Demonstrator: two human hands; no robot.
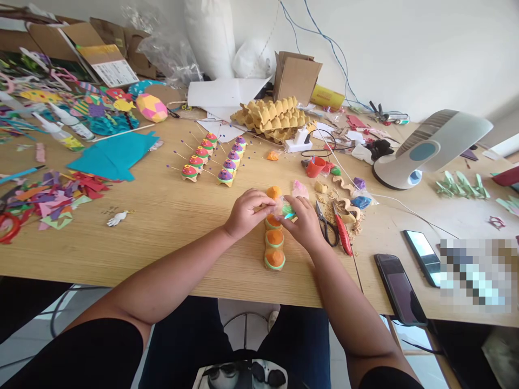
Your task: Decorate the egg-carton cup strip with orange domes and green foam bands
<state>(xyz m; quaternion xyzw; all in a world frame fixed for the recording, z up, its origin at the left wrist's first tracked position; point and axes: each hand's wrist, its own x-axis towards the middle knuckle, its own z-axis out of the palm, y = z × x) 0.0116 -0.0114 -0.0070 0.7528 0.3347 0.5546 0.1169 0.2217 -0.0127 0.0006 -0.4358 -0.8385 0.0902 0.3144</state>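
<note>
At the near edge of a cluttered wooden table (162, 221), much of the work is hidden. What the fingers grip is hard to make out: it reads as a small clear packet (287, 208) with something green and teal inside, and whether it is sealed cannot be told. A pixelated patch blocks the table's right side, and the forearms run out of the picture at the bottom.

The left hand (247, 212) is curled, thumb and forefinger pinching the packet's left side. The right hand (303, 221) meets it from the other side, fingertips pressed together on the same packet. Both hands hover just above the table, almost touching each other.

Directly beneath them lies a row of orange-topped cups (274, 249) with green rims, running toward the person. Its far cups are partly covered by the hands, while an orange ball (274, 192) shows just beyond the fingers.

Scissors (326, 224) and a red-handled tool (343, 235) lie just beside the right hand. Two phones (399, 289) rest nearer the right edge, a desk fan (430, 148) stands behind them, and two rows of painted cups (214, 159) sit farther back.
</note>
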